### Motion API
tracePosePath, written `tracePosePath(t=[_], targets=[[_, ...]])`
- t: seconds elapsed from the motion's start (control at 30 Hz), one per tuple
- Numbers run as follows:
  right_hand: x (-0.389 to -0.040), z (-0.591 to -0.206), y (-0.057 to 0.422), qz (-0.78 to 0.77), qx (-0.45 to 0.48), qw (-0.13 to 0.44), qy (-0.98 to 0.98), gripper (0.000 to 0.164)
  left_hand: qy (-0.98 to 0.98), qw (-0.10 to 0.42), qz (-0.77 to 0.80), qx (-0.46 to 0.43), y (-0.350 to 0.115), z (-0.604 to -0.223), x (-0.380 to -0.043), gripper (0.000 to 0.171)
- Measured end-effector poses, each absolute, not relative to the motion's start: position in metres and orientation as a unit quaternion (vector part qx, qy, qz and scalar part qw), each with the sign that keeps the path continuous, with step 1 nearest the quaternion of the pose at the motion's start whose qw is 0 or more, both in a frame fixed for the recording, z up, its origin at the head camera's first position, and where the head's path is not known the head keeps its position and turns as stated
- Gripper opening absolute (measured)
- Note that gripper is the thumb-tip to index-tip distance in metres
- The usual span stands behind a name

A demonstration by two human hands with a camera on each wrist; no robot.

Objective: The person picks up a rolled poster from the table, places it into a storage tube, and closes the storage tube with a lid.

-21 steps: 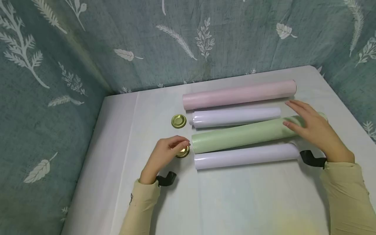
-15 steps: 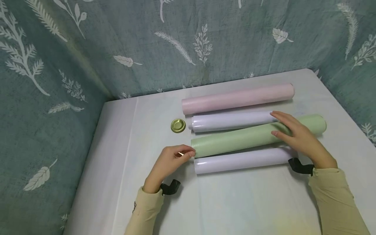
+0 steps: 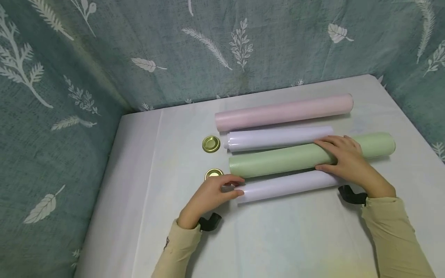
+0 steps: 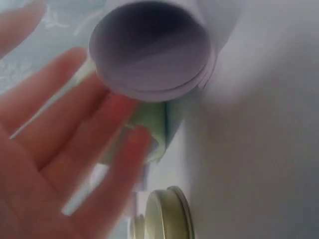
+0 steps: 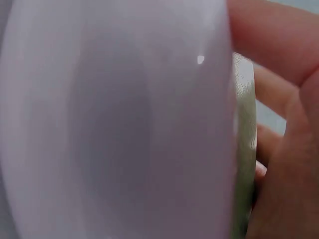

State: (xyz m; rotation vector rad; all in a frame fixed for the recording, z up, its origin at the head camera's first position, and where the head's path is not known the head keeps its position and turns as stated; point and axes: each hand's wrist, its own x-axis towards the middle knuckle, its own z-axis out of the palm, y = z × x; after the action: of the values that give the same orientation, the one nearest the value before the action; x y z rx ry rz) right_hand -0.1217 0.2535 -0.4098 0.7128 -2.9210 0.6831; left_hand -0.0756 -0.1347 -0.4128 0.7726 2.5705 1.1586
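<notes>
Four-sided by other rolls, a green roll (image 3: 278, 160) lies slantwise on the table; my right hand (image 3: 349, 162) spans it, fingers over its far side and thumb on its near side, by the nearest white roll (image 3: 288, 187). My left hand (image 3: 213, 193) is at that white roll's left end, thumb in front and fingertips behind. In the left wrist view its fingers (image 4: 75, 129) look fairly straight beside the roll's hollow end (image 4: 154, 55). The glossy white roll (image 5: 124, 119) fills much of the right wrist view, with the green roll (image 5: 245, 139) behind.
Farther back lie another white roll (image 3: 281, 139) and a pink roll (image 3: 285, 112). Two gold jar lids (image 3: 211, 144) rest left of the rolls, one partly hidden by my left hand. Patterned cloth (image 3: 153, 42) hangs behind the white table (image 3: 139, 173).
My left hand has moved right and forward from beside the near lid to the front white roll's end. My right hand has moved left along the green roll. A gap now shows between these rolls' left ends.
</notes>
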Motion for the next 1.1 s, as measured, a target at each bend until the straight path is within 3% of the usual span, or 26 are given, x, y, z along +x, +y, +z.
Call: tracePosePath(t=[0.23, 0.43, 0.77, 1.1], targets=[[-0.116, -0.410, 0.253, 0.186, 0.191, 0.033, -0.963, 0.079, 0.900, 0.099, 0.270, 0.328, -0.118, -0.419, -0.072, 0.049], [-0.116, -0.411, 0.251, 0.187, 0.176, 0.040, -0.966, 0.078, 0.900, 0.114, 0.282, 0.312, -0.121, -0.418, -0.073, 0.049], [-0.120, -0.410, 0.250, 0.185, 0.186, 0.054, -0.963, 0.076, 0.754, 0.257, 0.570, 0.202, -0.159, -0.401, -0.080, 0.045], [-0.119, -0.412, 0.245, 0.173, 0.180, 0.053, -0.967, 0.082, 0.679, 0.215, 0.690, 0.125, -0.197, -0.393, -0.082, 0.037]])
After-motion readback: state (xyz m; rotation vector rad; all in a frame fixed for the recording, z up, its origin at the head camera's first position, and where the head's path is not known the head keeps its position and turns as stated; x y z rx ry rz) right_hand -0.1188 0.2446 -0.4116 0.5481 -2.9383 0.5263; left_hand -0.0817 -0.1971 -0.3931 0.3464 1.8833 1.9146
